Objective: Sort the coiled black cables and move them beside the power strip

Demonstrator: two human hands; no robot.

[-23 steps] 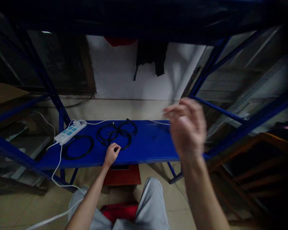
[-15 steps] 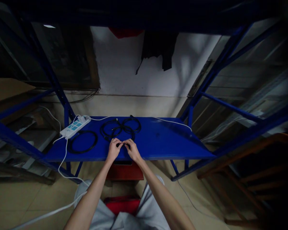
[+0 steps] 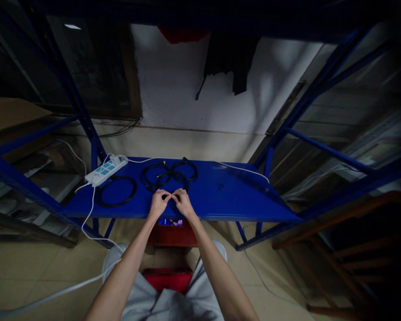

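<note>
My left hand (image 3: pixel 159 203) and my right hand (image 3: pixel 183 201) meet fingertip to fingertip over the front edge of the blue shelf (image 3: pixel 234 196). Both are closed in a pinch on a thin black cable, mostly covered by the fingers; its ends cannot be made out. Just behind them, overlapping loops of black cable (image 3: pixel 184 162) lie on the shelf. A separate coiled black cable (image 3: pixel 133 191) rests to the left of my left hand.
A white power strip (image 3: pixel 107 170) with blue sockets sits at the shelf's left end, its white cord (image 3: pixel 87 227) hanging past the front edge. Blue posts (image 3: pixel 93 151) frame the sides. A lit screen (image 3: pixel 170 222) shows on a red-brown surface (image 3: pixel 167 236) below the shelf.
My hands stay together, with the fingers slightly shifted around the pinch. Less black shows between them. The view has tilted a little, and the screen below the shelf now appears lit.
</note>
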